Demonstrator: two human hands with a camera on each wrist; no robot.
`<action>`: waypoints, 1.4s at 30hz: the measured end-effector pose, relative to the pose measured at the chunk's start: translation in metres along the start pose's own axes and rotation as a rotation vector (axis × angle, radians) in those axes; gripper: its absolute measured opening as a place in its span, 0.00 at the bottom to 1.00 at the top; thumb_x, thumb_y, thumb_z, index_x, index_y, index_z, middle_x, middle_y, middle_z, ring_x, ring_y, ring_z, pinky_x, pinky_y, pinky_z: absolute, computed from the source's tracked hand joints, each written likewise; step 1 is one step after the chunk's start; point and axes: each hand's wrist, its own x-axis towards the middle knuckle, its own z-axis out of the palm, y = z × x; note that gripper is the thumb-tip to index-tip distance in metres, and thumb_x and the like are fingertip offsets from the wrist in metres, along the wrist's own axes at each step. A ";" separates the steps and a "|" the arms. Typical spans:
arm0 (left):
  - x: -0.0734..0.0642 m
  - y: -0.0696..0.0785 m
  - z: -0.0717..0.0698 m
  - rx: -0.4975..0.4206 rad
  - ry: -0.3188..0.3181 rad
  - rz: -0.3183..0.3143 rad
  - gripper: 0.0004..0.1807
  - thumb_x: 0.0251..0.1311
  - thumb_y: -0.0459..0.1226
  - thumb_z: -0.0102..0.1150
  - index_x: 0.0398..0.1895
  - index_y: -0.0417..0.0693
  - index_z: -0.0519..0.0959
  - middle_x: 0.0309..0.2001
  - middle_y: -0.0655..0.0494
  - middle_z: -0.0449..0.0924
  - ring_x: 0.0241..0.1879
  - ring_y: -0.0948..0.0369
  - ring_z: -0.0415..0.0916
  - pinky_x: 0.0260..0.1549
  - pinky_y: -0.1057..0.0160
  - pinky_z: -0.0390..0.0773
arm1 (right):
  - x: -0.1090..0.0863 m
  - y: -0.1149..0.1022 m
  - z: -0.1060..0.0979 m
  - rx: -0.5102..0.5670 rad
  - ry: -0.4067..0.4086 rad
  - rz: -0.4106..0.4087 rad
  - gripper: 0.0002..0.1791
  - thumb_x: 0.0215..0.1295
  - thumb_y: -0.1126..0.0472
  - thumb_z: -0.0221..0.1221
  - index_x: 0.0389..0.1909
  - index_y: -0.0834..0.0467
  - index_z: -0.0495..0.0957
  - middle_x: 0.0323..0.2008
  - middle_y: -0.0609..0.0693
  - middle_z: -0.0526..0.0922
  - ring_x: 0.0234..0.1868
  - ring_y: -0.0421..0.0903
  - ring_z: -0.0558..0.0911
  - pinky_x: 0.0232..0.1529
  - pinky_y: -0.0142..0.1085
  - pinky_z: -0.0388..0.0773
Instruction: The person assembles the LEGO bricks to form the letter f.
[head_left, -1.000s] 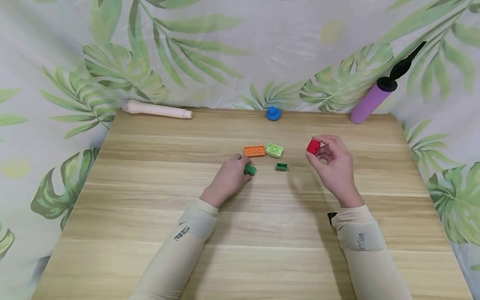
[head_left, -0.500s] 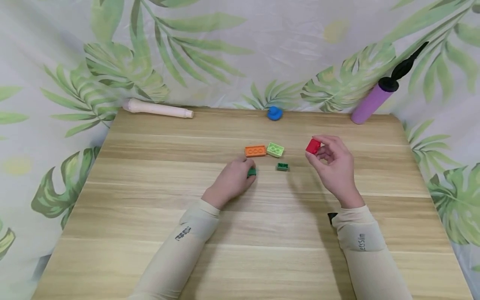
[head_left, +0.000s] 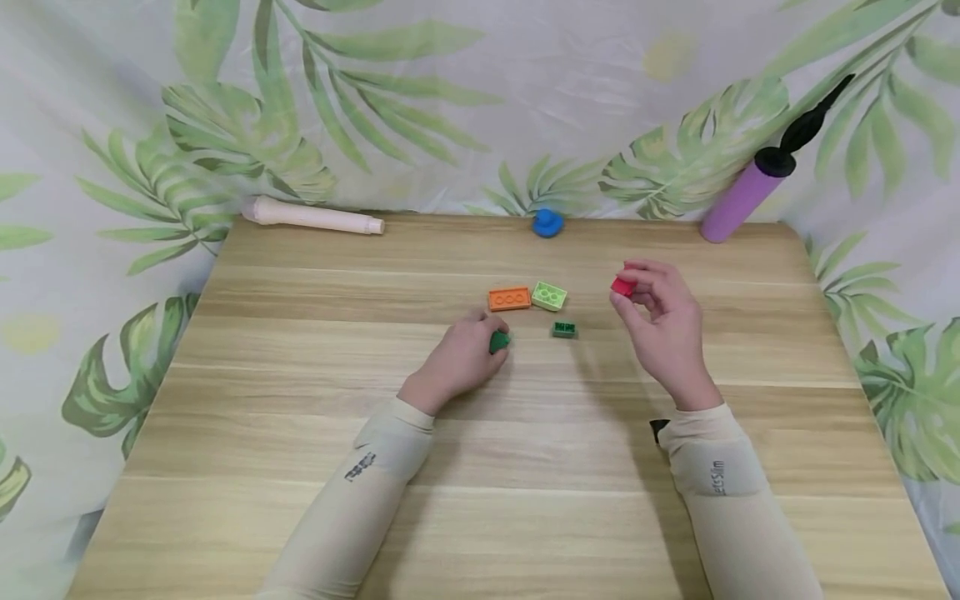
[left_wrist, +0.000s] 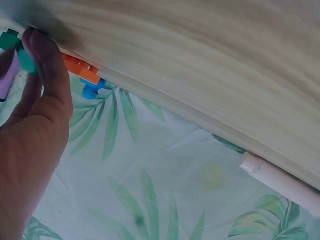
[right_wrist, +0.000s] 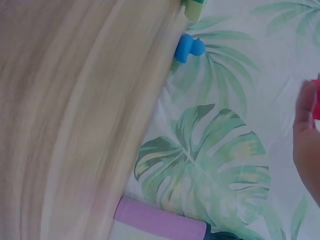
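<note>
My left hand [head_left: 463, 354] pinches a green toy brick [head_left: 498, 341] between thumb and fingers, low over the table. In the left wrist view the same green brick [left_wrist: 26, 60] shows between the fingertips. My right hand [head_left: 667, 333] holds a red toy brick [head_left: 622, 287] up to the right, partly covered by its fingers. Ahead of the left hand lie an orange brick [head_left: 509, 299] and a light green brick [head_left: 550, 296], side by side with their hollow undersides up. Between the hands lies a small dark green brick [head_left: 564, 330].
Along the wooden table's [head_left: 525, 500] back edge are a pale pink tube-like object [head_left: 318, 217], a blue toy duck [head_left: 547, 222] and a purple cylinder with a black top [head_left: 746, 200]. Leaf-patterned cloth [head_left: 555, 100] hangs behind. Something small and black [head_left: 658, 430] shows beside the right cuff.
The green brick has turned in my left hand's fingers and shows another face. My right fingers have shifted over the red brick, covering more of it. The loose bricks stay put.
</note>
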 end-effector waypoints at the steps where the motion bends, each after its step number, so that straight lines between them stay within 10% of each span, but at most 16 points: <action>1: 0.000 0.000 -0.001 -0.005 -0.008 -0.008 0.19 0.72 0.39 0.66 0.61 0.42 0.82 0.56 0.43 0.78 0.46 0.54 0.80 0.50 0.53 0.85 | 0.001 -0.001 0.000 0.003 0.025 0.002 0.13 0.67 0.78 0.65 0.52 0.75 0.82 0.57 0.48 0.78 0.49 0.41 0.82 0.51 0.24 0.80; 10: -0.002 0.001 -0.004 -0.027 -0.010 0.022 0.21 0.66 0.36 0.70 0.60 0.40 0.82 0.53 0.47 0.77 0.43 0.57 0.77 0.44 0.59 0.83 | 0.002 -0.003 -0.001 0.042 0.181 -0.010 0.13 0.65 0.81 0.64 0.50 0.78 0.82 0.55 0.41 0.78 0.48 0.41 0.82 0.49 0.25 0.80; 27: -0.004 -0.006 -0.009 0.165 0.040 -0.011 0.20 0.64 0.43 0.73 0.56 0.46 0.85 0.55 0.50 0.85 0.53 0.52 0.78 0.49 0.51 0.83 | 0.006 -0.004 0.001 -0.045 0.078 0.038 0.20 0.63 0.80 0.66 0.57 0.71 0.80 0.48 0.48 0.82 0.41 0.39 0.81 0.46 0.24 0.79; 42: -0.008 -0.011 -0.012 0.119 0.013 -0.077 0.19 0.60 0.42 0.75 0.52 0.45 0.87 0.47 0.54 0.85 0.48 0.55 0.76 0.45 0.54 0.83 | 0.017 -0.019 0.001 -0.048 0.025 0.155 0.25 0.64 0.76 0.68 0.62 0.68 0.77 0.56 0.50 0.85 0.52 0.36 0.85 0.59 0.27 0.80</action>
